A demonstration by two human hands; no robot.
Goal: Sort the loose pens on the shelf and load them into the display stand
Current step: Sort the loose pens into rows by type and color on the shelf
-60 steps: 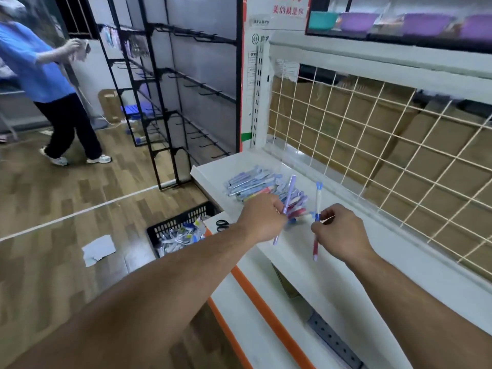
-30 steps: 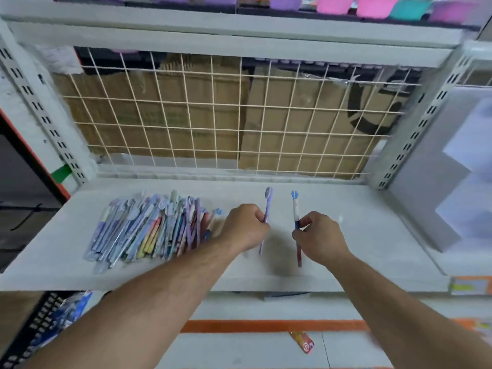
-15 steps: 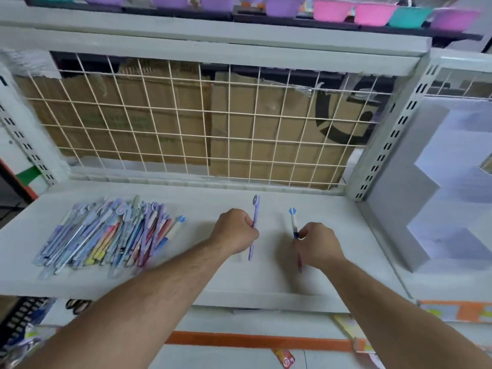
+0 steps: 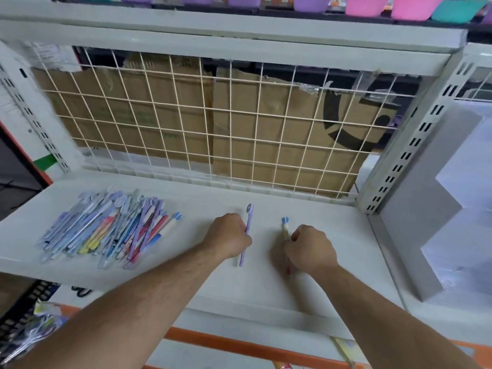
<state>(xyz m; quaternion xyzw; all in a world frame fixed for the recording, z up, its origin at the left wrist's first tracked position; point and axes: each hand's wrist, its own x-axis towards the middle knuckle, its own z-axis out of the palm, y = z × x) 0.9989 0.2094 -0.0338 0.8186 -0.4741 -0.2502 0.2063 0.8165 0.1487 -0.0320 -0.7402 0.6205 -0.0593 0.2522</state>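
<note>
The left hand [image 4: 231, 237] grips a purple pen [image 4: 246, 233] over the shelf [image 4: 332, 235], fingers curled. The right hand [image 4: 310, 249] grips a blue-topped pen [image 4: 285, 228] likewise. Loose pens [image 4: 106, 230] lie piled at left.

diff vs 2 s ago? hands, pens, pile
View swung round to face the shelf head-on. Both hands lowered close to it: left hand still grips the purple pen, right hand the blue-capped pen. Nothing let go. Pen pile unchanged at left.

The shelf [image 4: 332, 217] is seen as matt painted metal; the wire grid [image 4: 231, 111] is smoothly coated; the cardboard [image 4: 266, 147] is creased and matt; the loose pens [image 4: 106, 233] are finished in glossy plastic.
</note>
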